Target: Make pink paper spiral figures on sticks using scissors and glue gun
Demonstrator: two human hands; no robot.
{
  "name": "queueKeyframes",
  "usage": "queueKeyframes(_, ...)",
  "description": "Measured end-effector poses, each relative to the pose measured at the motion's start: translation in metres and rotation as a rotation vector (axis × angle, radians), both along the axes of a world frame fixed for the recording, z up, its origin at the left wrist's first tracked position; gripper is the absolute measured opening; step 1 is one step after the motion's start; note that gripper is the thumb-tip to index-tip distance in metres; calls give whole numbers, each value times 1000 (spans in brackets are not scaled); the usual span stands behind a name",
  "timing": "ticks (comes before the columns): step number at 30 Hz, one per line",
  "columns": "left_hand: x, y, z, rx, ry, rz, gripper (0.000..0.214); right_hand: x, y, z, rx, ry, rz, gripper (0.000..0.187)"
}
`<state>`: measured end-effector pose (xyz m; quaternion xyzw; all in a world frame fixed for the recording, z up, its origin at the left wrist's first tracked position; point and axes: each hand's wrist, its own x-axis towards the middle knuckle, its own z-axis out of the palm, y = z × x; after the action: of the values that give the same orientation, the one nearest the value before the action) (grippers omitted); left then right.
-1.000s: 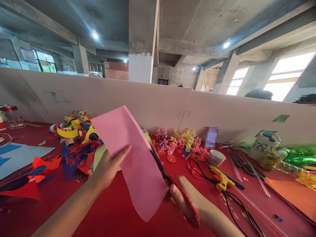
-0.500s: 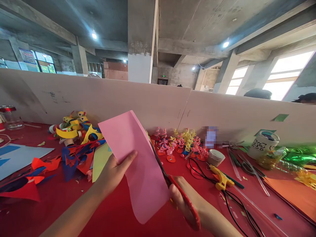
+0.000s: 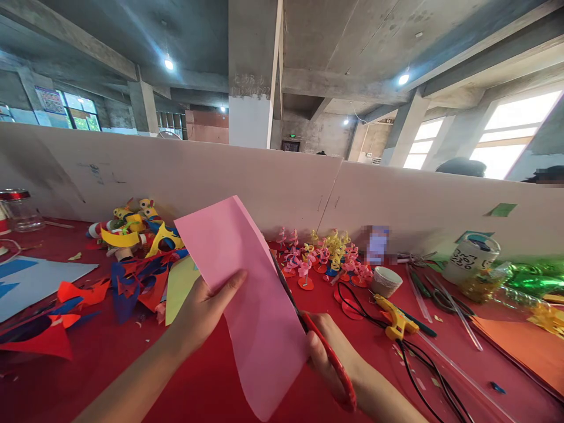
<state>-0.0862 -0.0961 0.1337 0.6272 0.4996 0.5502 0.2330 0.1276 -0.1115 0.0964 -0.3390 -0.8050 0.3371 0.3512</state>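
Observation:
A sheet of pink paper (image 3: 259,305) hangs in the air over the red table, its lower end drooping toward me. My left hand (image 3: 211,305) pinches its left edge, thumb on top and the other fingers hidden behind. My right hand (image 3: 330,358) is wrapped round the red handles of a pair of scissors (image 3: 332,361). The dark blades lie along the paper's right edge, partly hidden by it. Behind the paper, pink and yellow curled-paper ornaments (image 3: 326,258) stand on the table.
Colourful paper scraps (image 3: 136,282) and yellow figures (image 3: 132,217) lie at left. A yellow glue gun (image 3: 396,317) with a black cord, a paper cup (image 3: 386,282), and orange sheets (image 3: 522,346) are at right. A pale partition (image 3: 220,170) closes off the table's far side.
The lower end of the pink paper has swung down and slightly right. My right hand and the scissors have shifted very little; my left hand keeps its hold.

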Motion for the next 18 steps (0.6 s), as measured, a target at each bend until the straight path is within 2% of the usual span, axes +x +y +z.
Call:
queueKeyframes(12, 2, -2, 5, -19, -10, -4, 40, 0, 0, -2, 29, 1, -63, 62)
queueKeyframes(18, 1, -4, 5, -51, -123, 23, 45, 0, -1, 0, 0, -11, -82, 61)
